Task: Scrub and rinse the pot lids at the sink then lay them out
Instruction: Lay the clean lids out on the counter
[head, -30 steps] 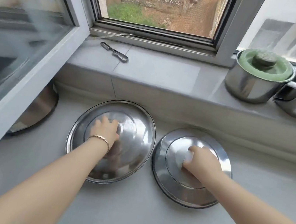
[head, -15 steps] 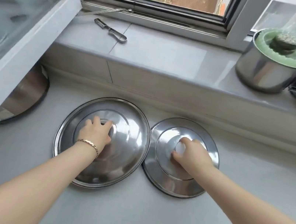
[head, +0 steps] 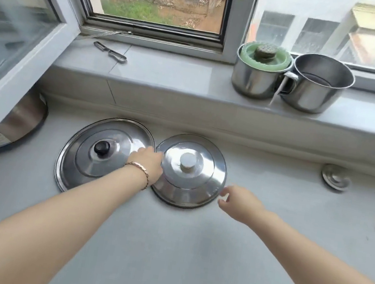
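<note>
**Desk:** Where do the lids lie?

**Photographer:** Side by side on the grey worktop below the windowsill. The large lid, black-knobbed, is at left and the smaller lid at right, their rims touching.

**Desk:** And the hands?

**Photographer:** The left hand, a bracelet at its wrist, rests where the rims meet. Its fingers are hidden, so I cannot tell whether they grip. The right hand hovers just beside the smaller lid's right rim, loosely curled and holding nothing.
</note>
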Motion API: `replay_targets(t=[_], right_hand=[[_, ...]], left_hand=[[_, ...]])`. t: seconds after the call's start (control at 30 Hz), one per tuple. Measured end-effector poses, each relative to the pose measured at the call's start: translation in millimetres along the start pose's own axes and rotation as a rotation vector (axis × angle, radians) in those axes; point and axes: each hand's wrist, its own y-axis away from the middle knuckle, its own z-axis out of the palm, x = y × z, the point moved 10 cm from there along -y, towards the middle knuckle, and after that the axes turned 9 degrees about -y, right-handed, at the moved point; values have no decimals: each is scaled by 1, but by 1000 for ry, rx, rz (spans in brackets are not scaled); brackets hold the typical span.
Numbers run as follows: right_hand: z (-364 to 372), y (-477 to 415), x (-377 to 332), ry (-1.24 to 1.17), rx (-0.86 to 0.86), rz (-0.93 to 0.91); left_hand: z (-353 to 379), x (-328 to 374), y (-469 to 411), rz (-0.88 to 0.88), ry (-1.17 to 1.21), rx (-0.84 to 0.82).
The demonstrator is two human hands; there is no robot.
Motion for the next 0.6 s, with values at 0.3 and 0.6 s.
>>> replay_targets(t=[0.3, 0.6], right_hand=[[-42, 140, 196, -101, 72, 209], [-111, 272, 462, -244, 299, 452]], left_hand=[[-32, 288, 89, 421, 148, -93], [-54, 559, 144, 553, 221, -58]])
